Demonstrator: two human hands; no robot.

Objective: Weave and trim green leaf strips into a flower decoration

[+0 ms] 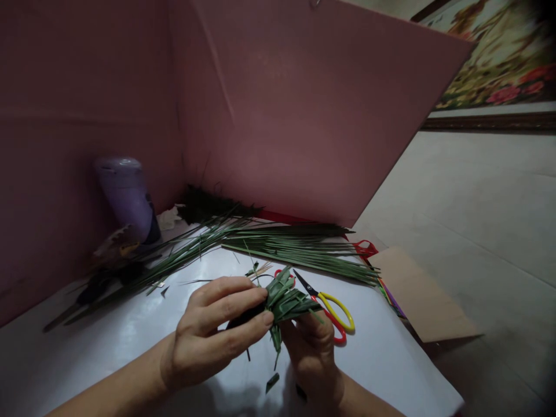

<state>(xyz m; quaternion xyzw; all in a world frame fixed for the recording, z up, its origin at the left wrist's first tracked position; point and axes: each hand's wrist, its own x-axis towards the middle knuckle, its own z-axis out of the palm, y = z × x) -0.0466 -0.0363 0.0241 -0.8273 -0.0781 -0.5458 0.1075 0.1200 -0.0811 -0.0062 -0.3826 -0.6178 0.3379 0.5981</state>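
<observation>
A bundle of folded green leaf strips [284, 298] is held above the white tabletop [382, 347]. My left hand [221, 330] grips its left side, with the thumb and fingers pressed on the strips. From below and the right, my right hand [313, 347] is closed around the same bundle, and its fingertips are partly hidden behind the leaves. Just beyond the right hand lie scissors [336, 313] with one yellow and one red handle loop, their dark blades pointing to the upper left. A small cut leaf piece [272, 382] rests below the bundle.
Long green leaf blades [299, 249] spread across the back of the table. At the left stands a purple bottle [130, 197] beside crumpled white paper [168, 218]. Pink panels [278, 116] rise behind and left. A brown cardboard sheet [423, 295] juts out at the right.
</observation>
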